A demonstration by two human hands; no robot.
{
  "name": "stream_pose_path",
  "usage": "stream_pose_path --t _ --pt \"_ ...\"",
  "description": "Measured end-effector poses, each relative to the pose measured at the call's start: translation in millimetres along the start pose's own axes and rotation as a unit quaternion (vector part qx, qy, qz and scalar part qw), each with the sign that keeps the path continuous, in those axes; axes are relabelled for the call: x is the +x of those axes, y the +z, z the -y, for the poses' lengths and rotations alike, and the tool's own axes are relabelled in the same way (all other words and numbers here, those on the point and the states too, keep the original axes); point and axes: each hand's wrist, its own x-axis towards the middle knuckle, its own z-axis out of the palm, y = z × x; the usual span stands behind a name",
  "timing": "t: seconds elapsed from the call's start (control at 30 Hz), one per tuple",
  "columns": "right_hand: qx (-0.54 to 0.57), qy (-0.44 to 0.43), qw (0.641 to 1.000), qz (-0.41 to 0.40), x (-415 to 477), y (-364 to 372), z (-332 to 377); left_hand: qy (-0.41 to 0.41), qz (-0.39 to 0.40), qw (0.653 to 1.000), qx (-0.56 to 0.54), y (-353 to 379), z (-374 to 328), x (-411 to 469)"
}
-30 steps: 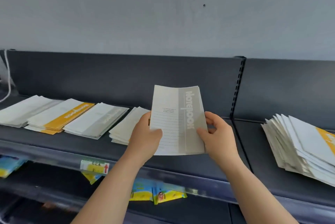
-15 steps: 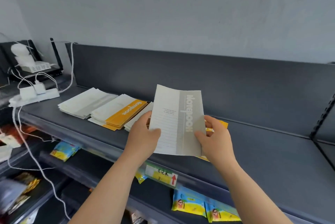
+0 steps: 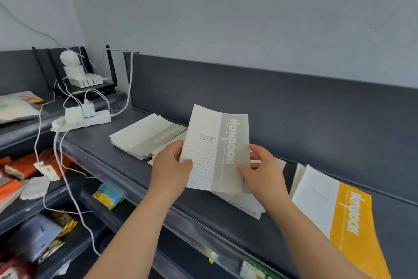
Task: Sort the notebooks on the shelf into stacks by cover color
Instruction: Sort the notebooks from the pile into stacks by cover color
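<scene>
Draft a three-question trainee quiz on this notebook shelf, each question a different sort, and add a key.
1. Multiple choice: what colour is the band on the held notebook, gripped by the left hand and the right hand? A orange, B grey, C blue.
2. True or false: the orange-banded notebook lies to the right of the held notebook.
3. Fill the gap: the power strip lies to the ___ of the grey stack.
Key: 1 B; 2 true; 3 left.
</scene>
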Motion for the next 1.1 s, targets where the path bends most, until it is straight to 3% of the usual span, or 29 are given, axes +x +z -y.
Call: stream_pose_path --t 0.1,0.43,0.57,0.8,0.97,1.1 --pt "-0.006 0.007 1.0 -0.003 19 38 6 0.006 -0.018 1.0 -0.022 -22 23 32" --pt "-0.041 0.047 0.997 -0.036 65 183 40 0.052 0.097 0.991 0.073 -127 90 153" --pt "-0.075 0.044 0.996 -0.036 78 217 49 0.061 0.101 0.986 0.114 -146 105 190" --pt "-0.167 0.041 0.985 -0.032 98 254 59 0.062 0.134 0.976 0.163 -160 139 237" --pt "-0.299 0.055 0.952 -0.021 103 265 54 0.076 0.127 0.962 0.228 -158 160 252" --pt "-0.335 0.05 0.941 -0.021 102 268 54 0.078 0.125 0.948 0.281 -160 163 250"
